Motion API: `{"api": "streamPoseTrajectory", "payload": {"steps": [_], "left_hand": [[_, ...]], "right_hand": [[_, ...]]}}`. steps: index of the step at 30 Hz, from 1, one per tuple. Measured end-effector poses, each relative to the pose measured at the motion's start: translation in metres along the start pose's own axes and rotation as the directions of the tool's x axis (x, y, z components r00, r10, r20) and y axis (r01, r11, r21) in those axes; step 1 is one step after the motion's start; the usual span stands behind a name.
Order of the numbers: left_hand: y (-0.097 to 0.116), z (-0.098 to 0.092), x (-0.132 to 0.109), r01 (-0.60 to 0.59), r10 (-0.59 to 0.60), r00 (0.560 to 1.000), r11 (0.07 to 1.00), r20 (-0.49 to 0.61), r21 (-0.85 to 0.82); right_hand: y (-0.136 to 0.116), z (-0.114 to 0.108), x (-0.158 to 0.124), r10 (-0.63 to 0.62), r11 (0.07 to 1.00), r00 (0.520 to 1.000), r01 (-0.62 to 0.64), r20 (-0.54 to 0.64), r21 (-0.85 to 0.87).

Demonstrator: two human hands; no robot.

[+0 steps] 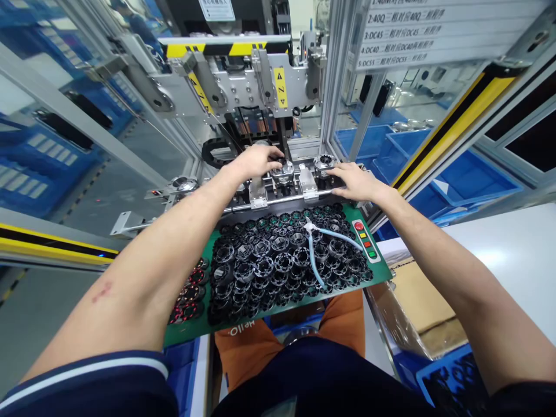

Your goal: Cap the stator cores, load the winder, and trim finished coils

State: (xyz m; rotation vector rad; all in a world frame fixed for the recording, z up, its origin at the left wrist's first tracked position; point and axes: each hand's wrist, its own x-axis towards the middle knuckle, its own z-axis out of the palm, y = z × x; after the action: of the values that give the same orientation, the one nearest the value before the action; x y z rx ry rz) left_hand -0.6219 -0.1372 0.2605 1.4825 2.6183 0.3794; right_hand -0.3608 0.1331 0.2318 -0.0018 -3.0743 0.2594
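Observation:
My left hand reaches over the machine's fixture row, its fingers apart and slightly bent at the left edge of the middle round metal holder. Whether the fingertips touch the holder is hard to tell. My right hand has its fingers stretched out and its thumb apart, beside the right round holder, in which a dark, ring-shaped slotted part sits. On the green work surface below lie many black ring-shaped motor cores in packed rows. Cutting pliers with light blue handles rest open on top of them.
Wound cores with red-copper wire lie at the left end. A button panel is at the right. Above hangs the machine head with yellow-black striping. Yellow-black posts flank the opening. A cardboard box stands right.

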Motion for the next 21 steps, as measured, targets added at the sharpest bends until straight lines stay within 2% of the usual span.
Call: {"api": "streamPoseTrajectory", "payload": {"steps": [5,10,13,15,18,21], "left_hand": [[0.0,0.0,0.009,0.003,-0.003,1.0,1.0,-0.012,0.016],[-0.002,-0.006,0.016,0.017,-0.017,1.0,0.999,0.0,0.033],[0.005,-0.01,0.015,0.028,-0.03,0.999,0.996,0.026,0.089],[0.015,-0.005,0.007,0.038,-0.043,0.999,0.986,0.029,0.162],[0.035,0.013,-0.016,0.034,-0.045,0.998,0.974,0.045,0.223],[0.05,0.02,-0.038,0.016,-0.041,0.993,0.975,0.107,0.223]], "right_hand": [[-0.022,-0.012,-0.039,-0.013,0.997,0.998,0.017,-0.053,0.069],[-0.062,-0.026,-0.095,-0.072,0.982,0.987,0.095,-0.142,0.161],[-0.087,-0.031,-0.127,-0.087,0.964,0.978,0.131,-0.19,0.23],[-0.099,-0.033,-0.146,-0.078,0.957,0.976,0.13,-0.201,0.261],[-0.116,-0.041,-0.171,-0.069,0.951,0.969,0.136,-0.237,0.278],[-0.134,-0.056,-0.197,-0.061,0.944,0.917,0.181,-0.395,0.275]]}}
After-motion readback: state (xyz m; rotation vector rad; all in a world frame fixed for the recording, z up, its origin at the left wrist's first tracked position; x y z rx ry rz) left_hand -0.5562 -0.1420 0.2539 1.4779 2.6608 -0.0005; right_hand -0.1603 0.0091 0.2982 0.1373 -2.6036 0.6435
